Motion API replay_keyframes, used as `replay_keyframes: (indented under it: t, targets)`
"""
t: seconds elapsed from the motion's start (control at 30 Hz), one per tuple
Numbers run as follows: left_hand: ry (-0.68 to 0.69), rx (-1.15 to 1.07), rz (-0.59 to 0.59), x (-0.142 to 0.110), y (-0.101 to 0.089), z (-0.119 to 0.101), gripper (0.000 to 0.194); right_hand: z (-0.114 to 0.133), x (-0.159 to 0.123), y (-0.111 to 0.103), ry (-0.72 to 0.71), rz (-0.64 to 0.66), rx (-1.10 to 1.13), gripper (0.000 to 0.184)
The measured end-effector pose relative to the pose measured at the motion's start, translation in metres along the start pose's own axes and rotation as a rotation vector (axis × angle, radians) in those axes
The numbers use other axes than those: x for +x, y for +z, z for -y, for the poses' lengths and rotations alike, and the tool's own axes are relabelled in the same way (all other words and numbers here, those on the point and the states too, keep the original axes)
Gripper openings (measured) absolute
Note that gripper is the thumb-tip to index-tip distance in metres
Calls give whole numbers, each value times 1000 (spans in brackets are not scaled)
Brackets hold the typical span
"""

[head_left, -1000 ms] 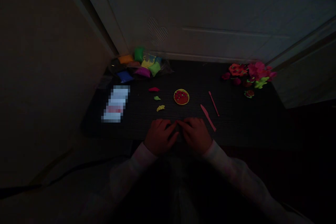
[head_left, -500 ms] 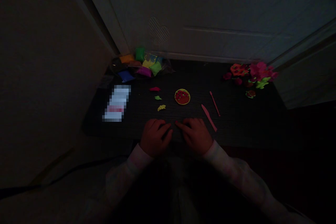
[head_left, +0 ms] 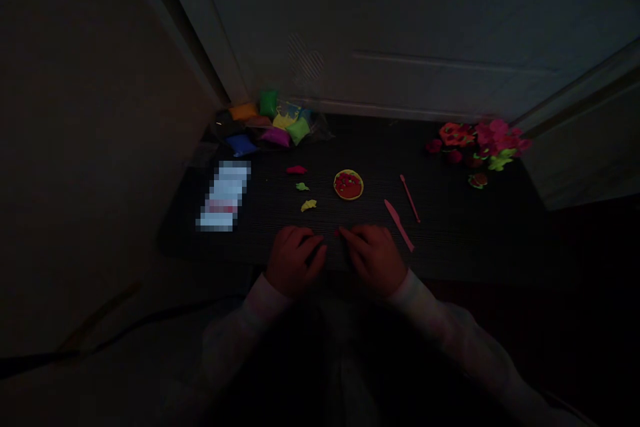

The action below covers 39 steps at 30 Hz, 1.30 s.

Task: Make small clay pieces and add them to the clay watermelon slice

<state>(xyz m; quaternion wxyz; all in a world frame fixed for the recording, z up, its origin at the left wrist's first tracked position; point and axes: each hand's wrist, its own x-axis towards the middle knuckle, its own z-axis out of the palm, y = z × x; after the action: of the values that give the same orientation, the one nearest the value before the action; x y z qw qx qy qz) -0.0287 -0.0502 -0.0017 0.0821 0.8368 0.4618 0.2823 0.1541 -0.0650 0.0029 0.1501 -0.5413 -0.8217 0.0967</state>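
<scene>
My left hand (head_left: 296,260) rests near the table's front edge, fingers apart and holding nothing. Opposite it, my right hand (head_left: 375,259) stretches its index finger to a tiny red piece of clay (head_left: 337,233) on the dark tabletop; the fingertip is at or just beside it. Beyond the hands lies a round clay disc (head_left: 349,185) with a yellow rim, red filling and green bits. To its left are a red clay lump (head_left: 297,170), a small green one (head_left: 302,187) and a yellow one (head_left: 309,205).
Right of the disc lie a pink plastic knife (head_left: 399,225) and a thin pink modelling stick (head_left: 410,198). Colourful clay packets (head_left: 275,137) sit at the back left, above a blurred bright phone-like rectangle (head_left: 223,195). Clay flowers (head_left: 495,138) stand at the back right.
My right index fingertip has drawn slightly to the right, and more of the tiny red piece shows. My left hand has barely shifted.
</scene>
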Motion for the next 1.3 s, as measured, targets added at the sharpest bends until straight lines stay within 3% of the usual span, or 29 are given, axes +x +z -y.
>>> replay_keyframes:
  t: [0.7,1.03,1.3]
  targets:
    - [3,-5,0,1,1,-1,17,3,1,-2,-61,52,-33,34]
    - [-14,-22,14,1,-1,-1,17,3,2,-1,81,-25,-116,32]
    - [-47,-2,-42,5,0,3,16,-2,5,3,175,-105,-20,30]
